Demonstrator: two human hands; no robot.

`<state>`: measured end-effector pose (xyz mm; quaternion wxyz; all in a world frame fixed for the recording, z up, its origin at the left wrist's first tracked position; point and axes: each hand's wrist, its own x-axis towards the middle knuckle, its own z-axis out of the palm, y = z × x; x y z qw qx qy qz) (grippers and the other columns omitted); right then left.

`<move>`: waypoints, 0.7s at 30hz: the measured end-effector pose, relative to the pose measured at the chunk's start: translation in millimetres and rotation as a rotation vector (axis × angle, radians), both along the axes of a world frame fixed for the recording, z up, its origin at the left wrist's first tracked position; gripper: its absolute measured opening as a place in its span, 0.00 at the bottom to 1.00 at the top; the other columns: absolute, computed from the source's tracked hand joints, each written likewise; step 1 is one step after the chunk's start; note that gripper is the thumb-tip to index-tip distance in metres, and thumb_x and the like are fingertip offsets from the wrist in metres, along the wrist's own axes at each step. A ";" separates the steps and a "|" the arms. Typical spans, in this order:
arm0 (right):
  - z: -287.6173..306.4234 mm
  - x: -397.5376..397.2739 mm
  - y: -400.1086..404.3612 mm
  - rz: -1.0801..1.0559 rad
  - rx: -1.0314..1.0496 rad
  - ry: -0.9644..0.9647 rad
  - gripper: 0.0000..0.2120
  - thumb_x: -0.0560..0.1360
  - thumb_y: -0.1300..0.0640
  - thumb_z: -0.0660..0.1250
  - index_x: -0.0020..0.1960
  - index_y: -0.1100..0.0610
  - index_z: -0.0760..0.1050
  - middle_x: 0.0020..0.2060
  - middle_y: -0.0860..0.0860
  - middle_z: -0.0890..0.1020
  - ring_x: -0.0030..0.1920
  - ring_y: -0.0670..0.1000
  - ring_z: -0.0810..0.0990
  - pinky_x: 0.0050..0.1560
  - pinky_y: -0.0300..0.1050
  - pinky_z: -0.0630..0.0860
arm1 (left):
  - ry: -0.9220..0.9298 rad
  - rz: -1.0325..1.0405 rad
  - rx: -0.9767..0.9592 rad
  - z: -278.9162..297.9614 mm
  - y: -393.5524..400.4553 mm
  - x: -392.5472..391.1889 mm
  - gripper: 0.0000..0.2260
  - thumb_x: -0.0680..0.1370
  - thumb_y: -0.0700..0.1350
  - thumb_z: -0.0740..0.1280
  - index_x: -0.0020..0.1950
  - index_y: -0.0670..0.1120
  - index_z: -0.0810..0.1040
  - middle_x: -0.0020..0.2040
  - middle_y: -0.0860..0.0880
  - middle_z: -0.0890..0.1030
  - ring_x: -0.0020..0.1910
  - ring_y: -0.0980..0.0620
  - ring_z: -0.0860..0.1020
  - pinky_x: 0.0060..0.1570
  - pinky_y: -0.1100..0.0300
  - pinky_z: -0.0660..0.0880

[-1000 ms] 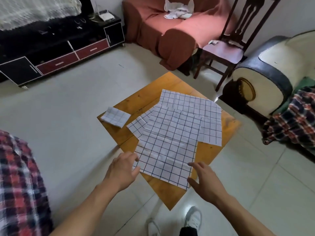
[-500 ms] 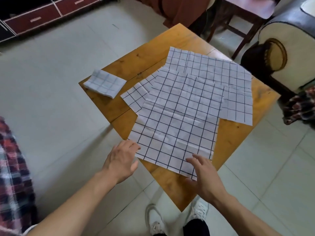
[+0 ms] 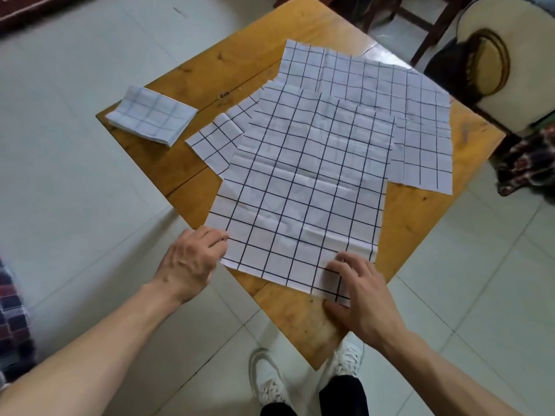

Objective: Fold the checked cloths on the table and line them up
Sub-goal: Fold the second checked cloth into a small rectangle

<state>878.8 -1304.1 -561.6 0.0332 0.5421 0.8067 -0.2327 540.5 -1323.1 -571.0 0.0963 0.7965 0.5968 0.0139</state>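
Already one folded checked cloth [image 3: 151, 118] sits at the wooden surface's [image 3: 216, 64] left corner; three lie flat, overlapping, as both hands' fingers [image 3: 217, 237] pinch the top cloth's [image 3: 303, 187] near corners.

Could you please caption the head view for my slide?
Both hands, left and right, at the top checked cloth's near corners; one folded cloth aside.
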 end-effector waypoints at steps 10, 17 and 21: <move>25.5 0.5 -5.8 0.014 -0.056 -0.076 0.41 0.68 0.40 0.74 0.74 0.43 0.58 0.75 0.47 0.58 0.75 0.52 0.55 0.74 0.49 0.54 | -0.257 0.070 0.013 42.3 7.2 32.2 0.11 0.70 0.38 0.72 0.42 0.51 0.72 0.35 0.54 0.73 0.35 0.54 0.72 0.38 0.58 0.70; 33.6 12.5 1.2 -0.179 0.192 0.041 0.10 0.69 0.61 0.75 0.47 0.49 0.79 0.43 0.46 0.80 0.43 0.51 0.76 0.44 0.43 0.72 | -0.393 0.061 0.051 82.1 11.1 43.1 0.08 0.72 0.41 0.70 0.44 0.52 0.73 0.39 0.55 0.76 0.39 0.55 0.76 0.39 0.55 0.79; 57.7 24.4 13.5 -0.218 0.214 0.043 0.06 0.75 0.60 0.70 0.45 0.49 0.79 0.39 0.46 0.78 0.37 0.51 0.74 0.38 0.47 0.77 | -0.426 0.052 0.078 108.2 9.7 47.4 0.07 0.73 0.40 0.70 0.43 0.51 0.75 0.39 0.56 0.77 0.39 0.57 0.77 0.37 0.61 0.79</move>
